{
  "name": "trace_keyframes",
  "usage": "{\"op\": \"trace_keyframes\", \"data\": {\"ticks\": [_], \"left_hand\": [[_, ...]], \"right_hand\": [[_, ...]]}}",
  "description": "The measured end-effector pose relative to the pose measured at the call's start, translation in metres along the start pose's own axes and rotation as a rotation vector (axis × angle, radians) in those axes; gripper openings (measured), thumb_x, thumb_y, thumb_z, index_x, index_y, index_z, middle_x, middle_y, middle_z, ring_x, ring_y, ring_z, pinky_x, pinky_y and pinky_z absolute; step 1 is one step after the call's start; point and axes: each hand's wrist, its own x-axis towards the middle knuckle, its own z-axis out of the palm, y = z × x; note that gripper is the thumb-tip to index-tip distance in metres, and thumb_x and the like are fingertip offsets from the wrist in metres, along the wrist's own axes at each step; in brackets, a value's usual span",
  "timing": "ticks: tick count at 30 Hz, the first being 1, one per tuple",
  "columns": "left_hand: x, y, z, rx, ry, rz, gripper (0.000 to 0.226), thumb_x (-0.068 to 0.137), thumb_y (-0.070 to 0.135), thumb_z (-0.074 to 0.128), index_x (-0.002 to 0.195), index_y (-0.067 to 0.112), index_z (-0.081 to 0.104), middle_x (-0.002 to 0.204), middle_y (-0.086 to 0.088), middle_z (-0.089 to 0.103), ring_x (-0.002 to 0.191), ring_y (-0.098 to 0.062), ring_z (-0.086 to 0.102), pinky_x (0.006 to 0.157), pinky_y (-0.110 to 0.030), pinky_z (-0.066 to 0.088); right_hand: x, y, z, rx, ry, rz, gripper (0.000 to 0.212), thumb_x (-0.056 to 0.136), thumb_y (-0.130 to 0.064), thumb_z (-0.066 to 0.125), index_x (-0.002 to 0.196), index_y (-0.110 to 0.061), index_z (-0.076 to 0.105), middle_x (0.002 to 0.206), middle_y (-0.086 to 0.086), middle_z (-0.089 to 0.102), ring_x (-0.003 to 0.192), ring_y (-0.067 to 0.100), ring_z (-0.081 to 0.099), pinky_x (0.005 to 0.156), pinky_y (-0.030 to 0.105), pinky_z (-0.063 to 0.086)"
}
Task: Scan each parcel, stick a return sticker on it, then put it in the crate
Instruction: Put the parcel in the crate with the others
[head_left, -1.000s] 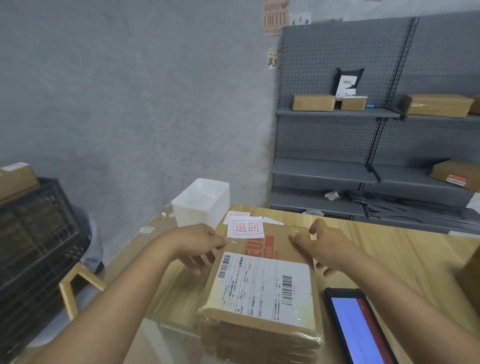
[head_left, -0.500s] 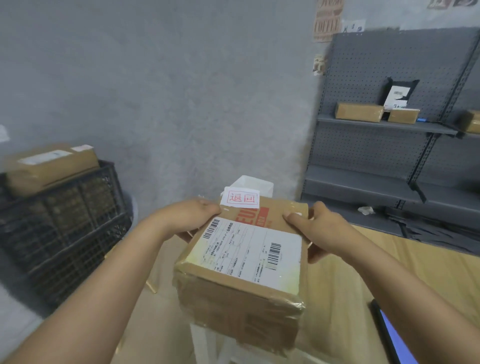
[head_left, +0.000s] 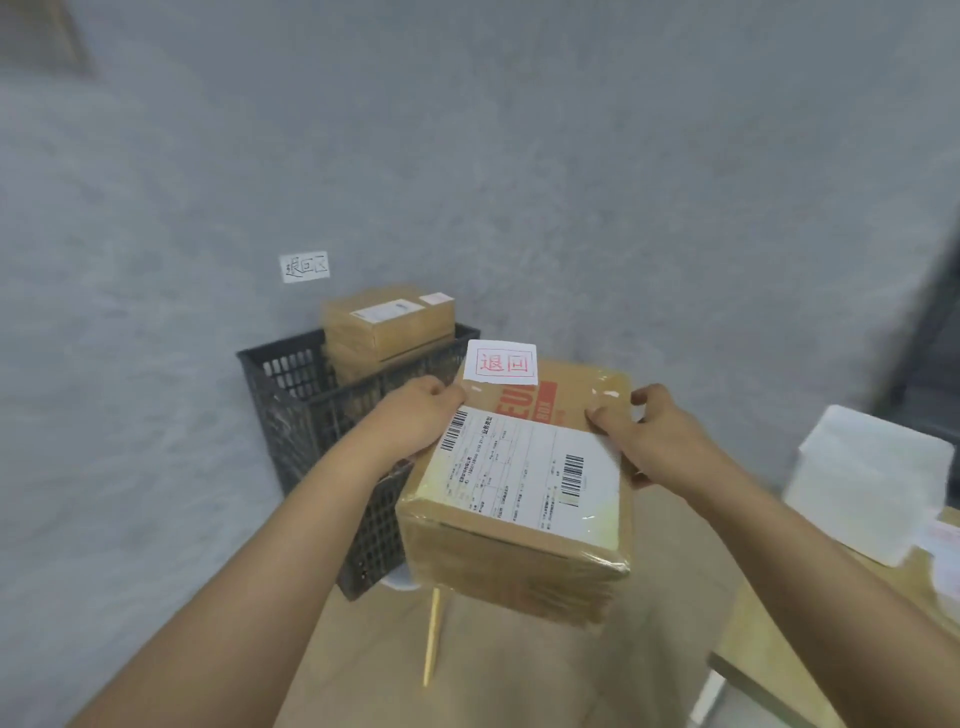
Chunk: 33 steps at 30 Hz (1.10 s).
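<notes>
A brown cardboard parcel (head_left: 524, 499) with a white shipping label is held in the air at the centre of the head view. A white return sticker (head_left: 500, 362) with red characters sits on its far left corner. My left hand (head_left: 415, 421) grips the parcel's left side and my right hand (head_left: 644, 436) grips its right side. Behind and left of it a black mesh crate (head_left: 301, 400) stands on the floor by the wall. Another taped brown parcel (head_left: 387, 325) rests in the crate, rising above its rim.
A paper sign (head_left: 304, 267) with handwritten characters is stuck on the grey wall above the crate. The wooden table's corner (head_left: 769, 649) is at the lower right, with a white plastic bin (head_left: 872, 473) on it. A thin wooden stick (head_left: 432, 636) stands below the parcel.
Both hands lifted the parcel off the table and swung it left. The view turned with it, so the crate now sits just behind the parcel and the shelves have left the frame.
</notes>
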Motion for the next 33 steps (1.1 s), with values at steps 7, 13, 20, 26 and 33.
{"op": "trace_keyframes", "data": {"ticks": [7,13,20,26,33], "left_hand": [[0.055,-0.075,-0.076,-0.116,0.236,-0.077,0.032,0.095,0.052,0.038,0.100,0.024,0.054,0.078,0.009,0.069,0.068,-0.008,0.066,0.054,-0.024,0.046],[0.127,-0.130,-0.131,-0.229,0.434,-0.174,0.030,0.095,0.045,0.043,0.109,0.023,0.056,0.098,0.002,0.070,0.085,-0.016,0.067,0.065,-0.029,0.051],[0.221,-0.176,-0.183,-0.343,0.558,-0.278,0.038,0.096,0.039,0.047,0.128,0.020,0.051,0.105,-0.001,0.070,0.089,-0.017,0.069,0.081,-0.039,0.057],[0.276,-0.217,-0.198,-0.378,0.552,-0.397,0.042,0.096,0.029,0.050,0.135,0.015,0.047,0.107,-0.005,0.070,0.094,-0.020,0.069,0.086,-0.043,0.057],[0.332,-0.254,-0.206,-0.344,0.532,-0.460,0.034,0.092,0.025,0.055,0.123,0.015,0.045,0.106,-0.005,0.068,0.094,-0.019,0.066,0.078,-0.035,0.056]], "right_hand": [[0.079,-0.068,0.108,0.090,-0.078,-0.192,0.045,0.083,-0.034,0.064,0.119,-0.018,0.043,0.103,-0.004,0.064,0.084,0.010,0.062,0.068,0.029,0.048],[0.177,-0.130,0.197,0.170,-0.189,-0.429,0.048,0.082,-0.024,0.066,0.127,-0.028,0.051,0.118,-0.002,0.059,0.099,0.013,0.062,0.078,0.029,0.053],[0.305,-0.195,0.292,0.193,-0.305,-0.541,0.060,0.084,-0.021,0.068,0.135,-0.033,0.038,0.093,-0.028,0.053,0.085,0.000,0.058,0.070,0.025,0.050],[0.383,-0.219,0.373,0.140,-0.411,-0.559,0.057,0.087,-0.015,0.065,0.135,-0.030,0.039,0.088,-0.029,0.050,0.074,-0.014,0.048,0.058,0.009,0.034],[0.441,-0.231,0.420,-0.033,-0.453,-0.529,0.030,0.089,-0.021,0.057,0.119,-0.023,0.053,0.101,-0.008,0.060,0.084,0.007,0.057,0.063,0.022,0.039]]}}
